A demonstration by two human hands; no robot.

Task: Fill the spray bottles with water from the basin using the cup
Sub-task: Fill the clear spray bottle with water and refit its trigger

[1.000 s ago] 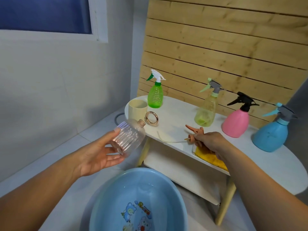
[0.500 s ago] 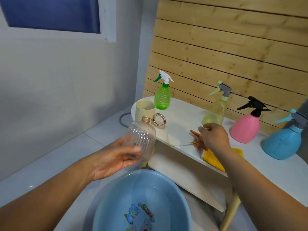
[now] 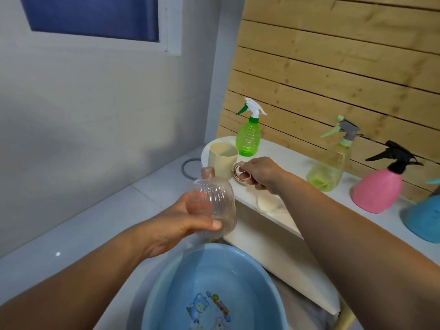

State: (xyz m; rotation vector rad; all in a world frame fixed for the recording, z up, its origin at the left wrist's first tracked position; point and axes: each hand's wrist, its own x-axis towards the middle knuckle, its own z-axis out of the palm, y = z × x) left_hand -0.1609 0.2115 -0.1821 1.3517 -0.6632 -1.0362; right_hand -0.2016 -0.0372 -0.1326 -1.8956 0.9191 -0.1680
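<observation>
My left hand (image 3: 181, 222) grips a clear ribbed bottle (image 3: 214, 201), upright with its neck uncapped, above the far rim of the blue basin (image 3: 166, 277), which holds water. My right hand (image 3: 262, 171) reaches across the white table (image 3: 285, 158) and pinches the gold ring handle (image 3: 240, 175) of the cream cup (image 3: 220, 160). The cup stands upright at the table's left end. A thin clear tube (image 3: 259, 206) lies on the table under my right wrist; its spray head is hidden by my forearm.
Along the wooden slat wall stand a green spray bottle (image 3: 248, 136), a pale yellow-green one (image 3: 329, 167), a pink one (image 3: 375, 191) and a blue one (image 3: 423, 217). A grey hose loop (image 3: 188, 167) lies on the floor behind the table.
My right hand left the orange spray head and moved left to the cup's ring handle. My left hand brought the clear bottle upright and closer to the basin.
</observation>
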